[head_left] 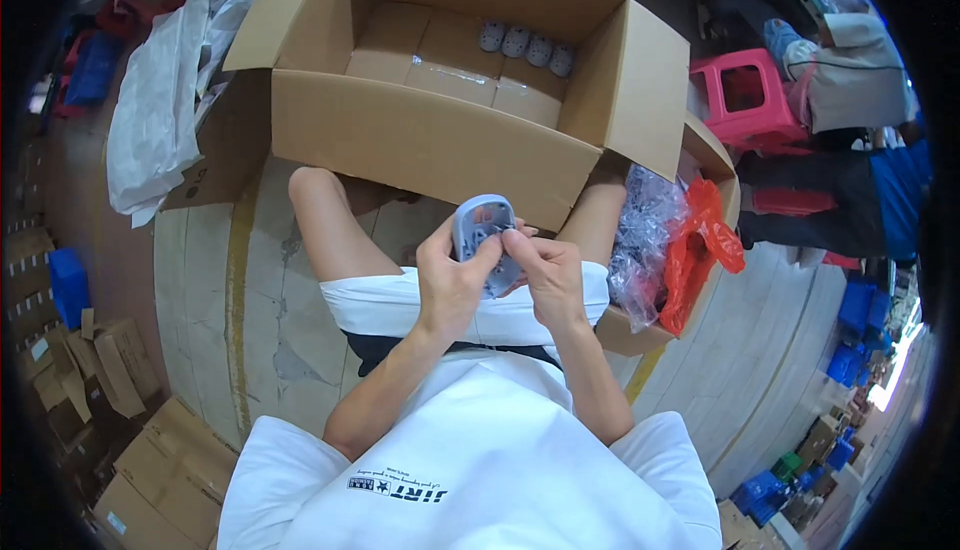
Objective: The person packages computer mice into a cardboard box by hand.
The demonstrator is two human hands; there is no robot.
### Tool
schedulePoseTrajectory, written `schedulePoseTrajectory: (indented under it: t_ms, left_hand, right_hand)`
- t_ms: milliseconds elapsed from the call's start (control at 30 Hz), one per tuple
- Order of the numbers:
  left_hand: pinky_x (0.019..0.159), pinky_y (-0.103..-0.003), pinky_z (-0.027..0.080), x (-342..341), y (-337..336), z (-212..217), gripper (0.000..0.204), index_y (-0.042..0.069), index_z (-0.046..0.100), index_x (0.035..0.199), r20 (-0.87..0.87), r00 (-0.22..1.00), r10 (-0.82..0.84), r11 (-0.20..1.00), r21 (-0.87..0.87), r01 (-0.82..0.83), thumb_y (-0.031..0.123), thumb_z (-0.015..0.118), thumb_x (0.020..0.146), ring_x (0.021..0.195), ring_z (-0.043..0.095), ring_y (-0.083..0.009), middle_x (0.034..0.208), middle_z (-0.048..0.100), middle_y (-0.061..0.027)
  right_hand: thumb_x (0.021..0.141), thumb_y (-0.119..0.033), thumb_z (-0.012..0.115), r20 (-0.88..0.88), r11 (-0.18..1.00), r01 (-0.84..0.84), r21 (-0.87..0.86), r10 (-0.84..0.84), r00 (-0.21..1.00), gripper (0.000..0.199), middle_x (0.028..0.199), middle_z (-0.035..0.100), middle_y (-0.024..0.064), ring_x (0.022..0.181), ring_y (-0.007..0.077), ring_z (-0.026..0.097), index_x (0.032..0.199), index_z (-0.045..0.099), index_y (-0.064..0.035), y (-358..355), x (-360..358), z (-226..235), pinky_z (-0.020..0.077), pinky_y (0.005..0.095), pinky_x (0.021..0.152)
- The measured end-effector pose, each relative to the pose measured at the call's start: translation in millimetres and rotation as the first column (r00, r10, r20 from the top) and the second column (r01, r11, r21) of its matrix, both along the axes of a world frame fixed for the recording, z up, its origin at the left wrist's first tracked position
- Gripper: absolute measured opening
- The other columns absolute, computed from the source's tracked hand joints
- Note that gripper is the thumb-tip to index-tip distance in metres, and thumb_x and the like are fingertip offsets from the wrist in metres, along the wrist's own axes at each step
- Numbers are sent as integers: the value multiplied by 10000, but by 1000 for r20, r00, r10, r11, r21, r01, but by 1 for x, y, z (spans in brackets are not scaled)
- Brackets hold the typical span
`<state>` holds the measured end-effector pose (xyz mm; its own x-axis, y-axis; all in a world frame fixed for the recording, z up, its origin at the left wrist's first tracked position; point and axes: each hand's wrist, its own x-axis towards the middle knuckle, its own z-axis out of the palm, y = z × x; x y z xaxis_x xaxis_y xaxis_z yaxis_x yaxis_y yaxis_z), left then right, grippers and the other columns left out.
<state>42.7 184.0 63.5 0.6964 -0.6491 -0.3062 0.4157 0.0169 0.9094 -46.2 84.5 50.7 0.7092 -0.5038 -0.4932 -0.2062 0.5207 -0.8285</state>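
Note:
Between my two hands, above my lap, is a grey-blue, rounded, hollow plastic shell (483, 205) with a raised rim and small details inside. My left hand (446, 275) grips its left side, with the thumb laid over the inner face. My right hand (552, 275) is closed at its right edge, thumb and fingers pinching there. Exactly what lies under the fingertips is hidden. Beyond my knees a large open cardboard box (420, 135) stands with its flaps spread. Several small grey rounded pieces (515, 42) with dark spots are lined up along its far right inside.
Right of my leg, another carton (690, 320) holds crumpled clear plastic (645, 235) and a red plastic bag (700, 240). A pink stool (750, 100) and another person in dark trousers (820, 185) are farther right. White sheeting (165, 120) drapes over a carton at left; flattened cardboard (165, 470) lies lower left.

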Motion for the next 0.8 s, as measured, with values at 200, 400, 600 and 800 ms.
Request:
schedulePoseTrajectory:
  t_ms: [200,400,600,800]
  left_hand:
    - [750,-274,552,15,0,0,299,-12,554,1172,-343,939,-20,993,-116,-21,165,511,935,922,666,-199,1056,674,-149]
    - [769,-294,536,14,-5,-4,424,-2,516,1222,-388,918,-82,990,-136,31,346,441,993,930,659,-208,1095,656,-158]
    - [679,-229,503,23,-20,-1,450,13,475,1265,-450,880,-152,977,-203,65,376,469,1001,838,647,-161,1096,635,-122]
    - [800,-305,520,57,-43,-25,501,-21,479,1284,-170,978,-122,992,-65,112,374,464,976,897,648,-213,1104,635,-170]
  right_hand:
    - [951,-195,599,-24,980,-20,197,26,999,319,747,672,149,583,184,644,870,677,103,-9,-4,9,569,266,498]
    - [958,-197,589,8,982,-46,182,45,999,325,761,678,164,591,203,658,895,664,113,-12,-7,2,571,271,502]
    - [982,-208,540,26,987,45,157,-50,998,346,823,688,190,618,237,669,904,645,113,-18,-5,-12,588,313,529]
    - [987,-225,542,61,936,-4,352,-18,998,338,832,690,167,653,212,662,958,653,93,-46,11,-8,557,275,582]
